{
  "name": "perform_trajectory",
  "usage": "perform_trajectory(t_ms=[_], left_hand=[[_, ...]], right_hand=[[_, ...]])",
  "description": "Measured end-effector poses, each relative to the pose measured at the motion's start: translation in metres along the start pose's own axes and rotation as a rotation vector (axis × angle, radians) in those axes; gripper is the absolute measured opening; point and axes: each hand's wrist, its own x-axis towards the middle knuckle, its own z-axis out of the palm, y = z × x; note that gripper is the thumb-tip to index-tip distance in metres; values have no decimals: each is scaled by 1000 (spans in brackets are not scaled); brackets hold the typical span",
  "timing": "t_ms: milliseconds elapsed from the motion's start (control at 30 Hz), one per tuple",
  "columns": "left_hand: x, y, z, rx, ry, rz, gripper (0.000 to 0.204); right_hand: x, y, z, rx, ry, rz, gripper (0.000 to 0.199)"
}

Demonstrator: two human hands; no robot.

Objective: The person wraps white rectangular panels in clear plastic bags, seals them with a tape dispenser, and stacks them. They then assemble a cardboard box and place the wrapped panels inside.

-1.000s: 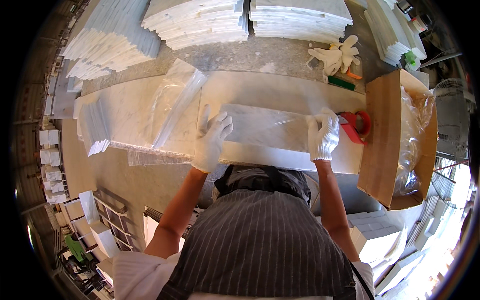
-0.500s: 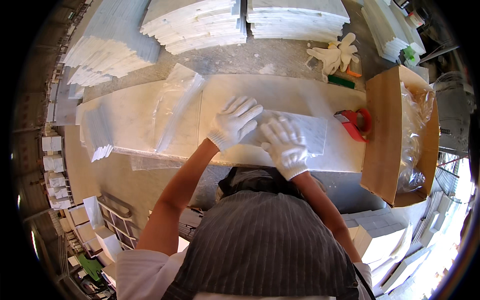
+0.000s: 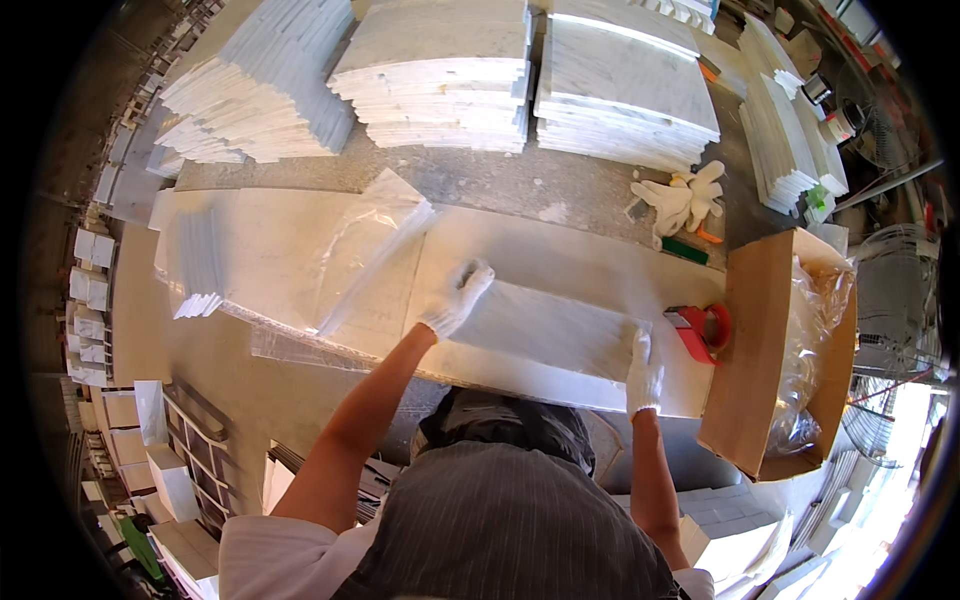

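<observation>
A long grey-white marble tile lies lengthwise across the pale slab-topped bench in front of me. My left hand, in a white knit glove, is curled round the tile's left end. At its right end, my gloved right hand grips the edge, fingers pointing away from me. Beyond my left hand, a clear plastic sleeve is spread over the bench. A red tape dispenser sits just to the right of my right hand.
An open cardboard box with clear plastic bags stands at the right end. Thin tiles stand at the left. Behind are tall marble stacks, spare white gloves and a green bar.
Both hands have moved from lying flat on the tile's face to its two ends, the right hand shifting rightward. The view has tilted, showing more of the stacks behind.
</observation>
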Motion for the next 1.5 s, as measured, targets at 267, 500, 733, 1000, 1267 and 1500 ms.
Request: perform_trajectory(t_ms=[267,500,733,1000,1267,1500], left_hand=[[-15,-9,-1,-42,102,57,24],[-67,-46,-67,36,370,-16,30],[-126,-30,-112,130,721,-326,43],[-171,-48,-120,287,798,-274,39],[-127,12,-110,877,646,413,34],[-95,52,-43,710,291,466,34]], right_hand=[[-6,-23,12,276,0,238,66],[-8,-56,75,67,-142,-27,61],[26,-125,168,-94,-494,-291,56],[40,-185,226,-155,-799,-444,58],[35,-166,186,-60,-586,-307,59],[74,-149,-48,89,329,-686,34]])
